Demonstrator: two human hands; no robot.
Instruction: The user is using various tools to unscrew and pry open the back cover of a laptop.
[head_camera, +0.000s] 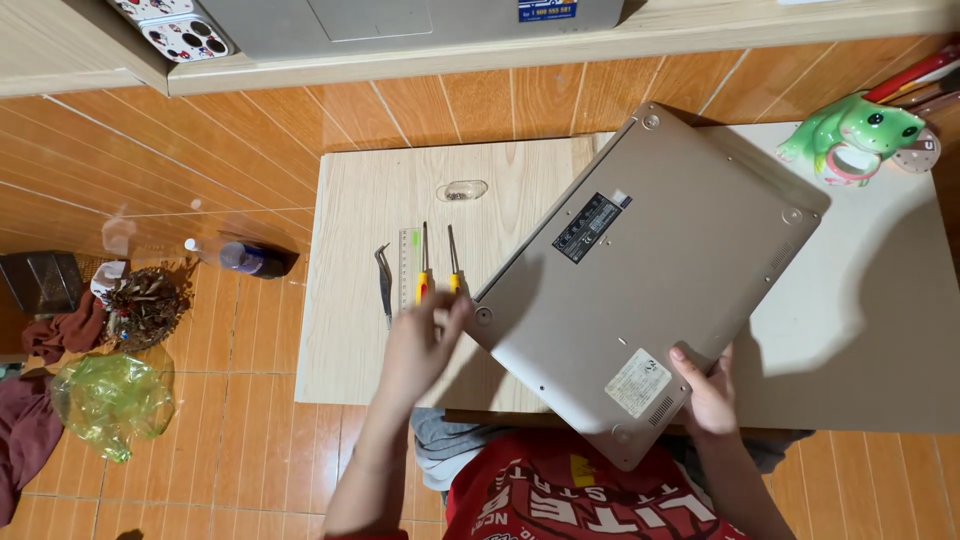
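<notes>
A gold laptop (650, 270) lies upside down and turned at an angle on a light wooden board (360, 220). My right hand (708, 390) grips its near edge beside a white sticker. My left hand (425, 340) hovers with fingers apart just left of the laptop's near-left corner, over the yellow handles of two small screwdrivers (438, 262). A pair of dark tweezers (384, 280) and a clear ruler (408, 265) lie just left of the screwdrivers. A small clear dish (461, 190) with tiny screws sits farther back.
A green frog figure (852, 135) stands at the board's far right corner. A small bottle (240, 257), a green plastic bag (110, 400), cloths and a dried plant bundle lie on the tiled floor to the left. A second grey laptop (400, 22) rests on a shelf behind.
</notes>
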